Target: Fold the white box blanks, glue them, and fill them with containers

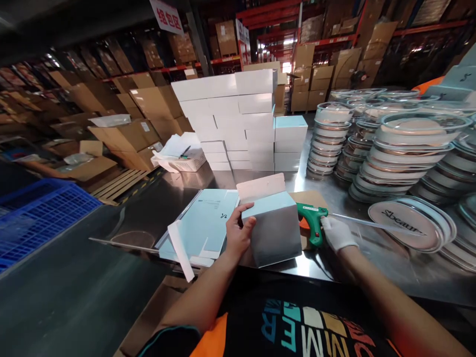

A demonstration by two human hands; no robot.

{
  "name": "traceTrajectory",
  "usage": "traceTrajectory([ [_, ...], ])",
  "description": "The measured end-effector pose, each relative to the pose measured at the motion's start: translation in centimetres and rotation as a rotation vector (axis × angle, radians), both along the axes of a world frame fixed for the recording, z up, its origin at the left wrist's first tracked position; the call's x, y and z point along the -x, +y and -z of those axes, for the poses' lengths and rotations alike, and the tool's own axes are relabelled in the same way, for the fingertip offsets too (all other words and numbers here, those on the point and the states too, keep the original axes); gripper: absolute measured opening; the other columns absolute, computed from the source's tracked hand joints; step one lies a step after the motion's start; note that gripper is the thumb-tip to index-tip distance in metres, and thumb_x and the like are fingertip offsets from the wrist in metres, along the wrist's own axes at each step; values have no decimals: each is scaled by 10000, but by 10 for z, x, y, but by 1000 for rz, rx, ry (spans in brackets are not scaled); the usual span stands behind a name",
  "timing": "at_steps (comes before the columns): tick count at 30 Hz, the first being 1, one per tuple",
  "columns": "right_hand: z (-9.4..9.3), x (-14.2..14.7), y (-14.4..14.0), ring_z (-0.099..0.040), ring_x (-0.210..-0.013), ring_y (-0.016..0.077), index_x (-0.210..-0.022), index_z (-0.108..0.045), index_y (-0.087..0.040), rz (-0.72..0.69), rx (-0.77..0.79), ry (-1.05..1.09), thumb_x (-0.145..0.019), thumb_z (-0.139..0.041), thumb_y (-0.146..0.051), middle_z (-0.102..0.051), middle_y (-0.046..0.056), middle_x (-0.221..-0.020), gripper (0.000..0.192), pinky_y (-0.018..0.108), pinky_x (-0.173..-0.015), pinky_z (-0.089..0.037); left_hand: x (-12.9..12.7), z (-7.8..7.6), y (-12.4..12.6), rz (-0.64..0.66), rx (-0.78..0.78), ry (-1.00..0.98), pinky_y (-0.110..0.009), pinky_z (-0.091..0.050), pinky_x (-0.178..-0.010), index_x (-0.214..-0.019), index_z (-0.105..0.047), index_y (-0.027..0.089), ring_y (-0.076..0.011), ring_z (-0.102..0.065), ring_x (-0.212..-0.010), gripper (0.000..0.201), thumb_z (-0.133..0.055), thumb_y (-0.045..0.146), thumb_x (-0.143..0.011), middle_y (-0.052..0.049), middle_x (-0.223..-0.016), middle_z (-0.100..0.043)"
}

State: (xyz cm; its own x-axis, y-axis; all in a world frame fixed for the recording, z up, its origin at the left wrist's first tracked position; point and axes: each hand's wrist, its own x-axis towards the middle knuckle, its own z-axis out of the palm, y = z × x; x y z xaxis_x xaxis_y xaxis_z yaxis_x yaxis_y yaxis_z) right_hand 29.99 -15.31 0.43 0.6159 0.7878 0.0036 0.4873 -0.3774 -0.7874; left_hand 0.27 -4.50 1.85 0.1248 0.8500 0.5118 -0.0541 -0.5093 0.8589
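Note:
My left hand (239, 232), bare, grips the left side of a box (277, 233) with a grey-white front and a pale blue top. The thumb lies on the near face, and a white flap (261, 187) stands up behind. A green hot glue gun (313, 223) is just right of the box, nozzle to the left. My right hand (338, 234), in a white glove, is closed at the gun's rear end; its fingertips are partly hidden. From there a long translucent glue stick (372, 222) runs out to the right, over the hand.
Flat pale blue box blanks (208, 218) and a white strip (181, 252) lie at left. Stacked white boxes (238, 119) form a wall behind. Round tins (405, 153) crowd the right, with lettered lids (403, 223) nearer. A white basket (188, 161) stands back left.

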Motion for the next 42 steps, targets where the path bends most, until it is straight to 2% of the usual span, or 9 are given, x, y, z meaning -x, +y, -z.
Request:
traceTrajectory([
  [6, -52, 44, 6, -691, -1271, 331, -1340, -667, -232, -275, -439, 241, -904, -629, -714, -741, 146, -1347, 651, 504, -1074, -576, -7, -1, -4, 129, -98, -4, -390, -579, -900, -1101, -824, 206, -297, -747, -1006, 630, -782, 781, -848, -105, -1072, -801],
  [10, -72, 76, 20, -678, -1251, 317, -1248, -683, -204, -413, -432, 259, -835, -635, -436, -760, 113, -1245, 476, 496, -1150, -525, -7, 0, -5, 208, -169, 63, -419, -577, -964, -1110, -813, 203, -313, -741, -1091, 609, -736, 769, -901, -127, -1131, -767],
  [13, -67, 71, 19, -712, -1142, 313, -1168, -662, -201, -439, -414, 230, -864, -664, -492, -771, 116, -1162, 420, 490, -1080, -566, -9, 1, -5, 163, -204, 85, -470, -552, -1066, -1075, -766, 203, -336, -700, -1240, 638, -714, 812, -891, -160, -1270, -713],
  [17, -53, 48, 6, -611, -1438, 361, -1154, -647, -242, -589, -518, 95, -776, -899, -644, -638, 174, -1551, 607, 514, -1177, -526, -15, 3, -3, 159, -185, -129, -495, -566, -1083, -1084, -580, 256, -286, -745, -1171, 641, -815, 792, -823, -107, -1168, -736],
  [22, -46, 43, -13, -542, -1547, 300, -1269, -706, -317, -784, -650, -117, -1018, -753, -320, -536, 108, -1686, 255, 551, -1258, -469, -5, -11, 4, 304, -343, 21, -541, -577, -1121, -1010, -763, 249, -313, -746, -1226, 422, -796, 662, -926, -114, -1150, -762],
  [31, -44, 44, -7, -602, -1483, 273, -1427, -719, -423, -918, -773, -192, -1002, -640, -46, -661, 41, -1558, 574, 520, -1266, -474, 4, -29, 15, 440, -725, 93, -462, -642, -1068, -1224, -824, 206, -272, -765, -1271, 262, -760, 370, -1029, -120, -1184, -853],
  [35, -10, 49, -14, -481, -1588, 351, -1714, -396, -386, -743, -603, -165, -885, -788, -169, -399, 123, -1774, 942, 566, -1260, -472, 7, -16, 14, 433, -674, 63, -451, -600, -1130, -1384, -768, 250, -264, -721, -1354, 386, -786, 335, -1008, -122, -1274, -832],
  [38, 9, 63, -16, -627, -1419, 408, -1703, -371, -204, -583, -334, 24, -729, -852, -296, -583, 224, -1583, 1090, 567, -1143, -574, 9, -2, 19, 381, -475, 26, -453, -530, -1217, -1478, -705, 295, -278, -656, -1450, 553, -783, 513, -976, -125, -1419, -772],
  [42, -22, 57, 11, -761, -1087, 320, -1458, -547, -194, -339, -346, 357, -749, -865, -494, -755, 143, -1239, 833, 470, -910, -664, 29, 9, 35, 211, -254, -32, -491, -436, -1292, -1620, -525, 273, -331, -530, -1567, 844, -714, 738, -941, -178, -1657, -574],
])
